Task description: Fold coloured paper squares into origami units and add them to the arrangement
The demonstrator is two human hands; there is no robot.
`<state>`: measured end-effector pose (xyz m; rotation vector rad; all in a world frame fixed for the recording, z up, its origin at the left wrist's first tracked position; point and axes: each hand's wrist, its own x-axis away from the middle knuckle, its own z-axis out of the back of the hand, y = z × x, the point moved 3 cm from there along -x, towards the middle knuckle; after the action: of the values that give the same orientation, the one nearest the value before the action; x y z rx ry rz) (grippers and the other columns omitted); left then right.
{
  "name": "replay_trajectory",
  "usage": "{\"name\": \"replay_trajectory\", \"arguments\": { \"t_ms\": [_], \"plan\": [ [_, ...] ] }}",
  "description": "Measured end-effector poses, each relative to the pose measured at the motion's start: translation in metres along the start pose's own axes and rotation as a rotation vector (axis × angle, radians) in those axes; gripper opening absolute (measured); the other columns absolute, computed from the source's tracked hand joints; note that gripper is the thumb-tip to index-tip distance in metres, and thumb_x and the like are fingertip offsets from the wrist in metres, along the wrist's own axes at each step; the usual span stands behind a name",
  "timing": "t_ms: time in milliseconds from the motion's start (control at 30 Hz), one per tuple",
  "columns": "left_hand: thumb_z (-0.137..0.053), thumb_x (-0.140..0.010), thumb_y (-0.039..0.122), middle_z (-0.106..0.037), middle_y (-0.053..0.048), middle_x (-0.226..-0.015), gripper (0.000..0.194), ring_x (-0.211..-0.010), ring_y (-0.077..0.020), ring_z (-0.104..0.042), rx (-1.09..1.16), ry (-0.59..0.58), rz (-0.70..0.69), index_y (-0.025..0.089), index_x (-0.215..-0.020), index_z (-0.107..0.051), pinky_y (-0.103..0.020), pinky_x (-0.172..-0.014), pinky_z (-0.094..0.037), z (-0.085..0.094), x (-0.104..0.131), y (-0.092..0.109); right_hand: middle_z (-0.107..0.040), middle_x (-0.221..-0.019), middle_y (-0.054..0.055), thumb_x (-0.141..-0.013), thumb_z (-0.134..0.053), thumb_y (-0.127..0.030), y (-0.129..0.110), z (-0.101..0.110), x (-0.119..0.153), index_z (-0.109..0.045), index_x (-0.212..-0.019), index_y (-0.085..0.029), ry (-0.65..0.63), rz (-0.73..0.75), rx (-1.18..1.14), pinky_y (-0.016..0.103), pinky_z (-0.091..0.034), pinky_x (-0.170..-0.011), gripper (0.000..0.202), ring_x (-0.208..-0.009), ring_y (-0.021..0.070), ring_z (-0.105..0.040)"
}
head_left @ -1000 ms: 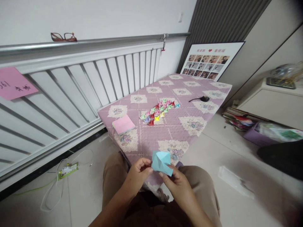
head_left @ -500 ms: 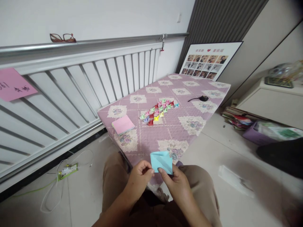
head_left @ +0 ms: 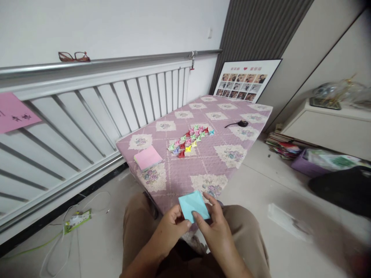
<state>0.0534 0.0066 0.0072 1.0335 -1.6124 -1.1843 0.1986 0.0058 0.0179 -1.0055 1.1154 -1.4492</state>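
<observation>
A folded square of light blue paper [head_left: 193, 205] is held above the near end of the table, over my lap. My left hand [head_left: 175, 226] pinches its lower left edge between thumb and fingers. On the other side, my right hand [head_left: 213, 222] grips it, thumb lying on the front face and index finger extended past the upper right edge. Further up the cloth stand rows of small folded paper pieces [head_left: 188, 141] in red, green, pink, yellow and blue. To their left lies a stack of square paper [head_left: 148, 157], pink on top.
A purple floral tablecloth [head_left: 199, 164] covers the table. A black object with a thin tail [head_left: 242, 123] lies on its right side. The white radiator [head_left: 136, 104] borders the left. A power strip [head_left: 77, 220] with cables rests on the floor.
The blue paper has turned and flattened into a neater square, shifting slightly left and down. My right index finger has lifted out along its edge. The whole view has tilted a little.
</observation>
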Motion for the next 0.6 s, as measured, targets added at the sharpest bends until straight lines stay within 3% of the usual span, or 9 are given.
{"name": "replay_trajectory", "arguments": {
  "t_ms": [67, 133, 300, 400, 600],
  "plan": [
    [-0.055, -0.075, 0.015, -0.065, -0.002, -0.08, 0.023, -0.07, -0.0133, -0.056, -0.024, -0.013, 0.037, 0.015, -0.096, -0.064, -0.025, -0.068, -0.044, 0.0, 0.0, -0.001, -0.067, -0.104, 0.006, -0.074, -0.068, -0.039, -0.002, -0.001, -0.001, -0.035, -0.137, -0.023, -0.046, -0.043, -0.09, 0.032, -0.047, -0.082, 0.072, -0.089, 0.0208, -0.062],
    [-0.054, -0.076, 0.016, -0.064, -0.002, -0.076, 0.02, -0.068, -0.0131, -0.055, -0.082, -0.006, 0.053, 0.014, -0.092, -0.065, -0.024, -0.065, -0.043, 0.002, 0.001, -0.003, -0.068, -0.101, 0.006, -0.071, -0.071, -0.041, -0.004, -0.002, -0.003, -0.039, -0.134, -0.023, -0.094, -0.093, -0.191, 0.031, -0.048, -0.08, 0.073, -0.086, 0.02, -0.062],
    [-0.055, -0.075, 0.014, -0.067, -0.003, -0.084, 0.016, -0.079, -0.0169, -0.059, -0.295, 0.014, 0.017, 0.015, -0.086, -0.066, -0.028, -0.074, -0.045, 0.004, 0.001, -0.002, -0.064, -0.077, 0.002, -0.069, -0.074, -0.047, 0.0, -0.002, -0.006, -0.065, -0.09, -0.019, -0.216, -0.196, -0.311, 0.027, -0.046, -0.066, 0.036, -0.071, 0.0161, -0.056],
    [-0.054, -0.076, 0.013, -0.068, -0.003, -0.083, 0.015, -0.078, -0.0168, -0.059, -0.347, -0.01, 0.014, 0.015, -0.086, -0.066, -0.029, -0.076, -0.046, 0.002, 0.001, -0.002, -0.059, -0.068, 0.0, -0.071, -0.071, -0.049, 0.004, -0.002, -0.005, -0.065, -0.077, -0.017, -0.206, -0.186, -0.314, 0.026, -0.044, -0.064, 0.033, -0.065, 0.014, -0.051],
    [-0.055, -0.075, 0.012, -0.068, -0.003, -0.088, 0.023, -0.081, -0.017, -0.06, -0.323, -0.104, 0.04, 0.014, -0.095, -0.066, -0.028, -0.079, -0.045, -0.002, -0.001, -0.003, -0.054, -0.066, -0.001, -0.076, -0.065, -0.054, 0.01, -0.001, -0.005, -0.062, -0.076, -0.017, -0.151, -0.149, -0.276, 0.024, -0.04, -0.058, 0.037, -0.062, 0.0119, -0.045]
  ]
}}
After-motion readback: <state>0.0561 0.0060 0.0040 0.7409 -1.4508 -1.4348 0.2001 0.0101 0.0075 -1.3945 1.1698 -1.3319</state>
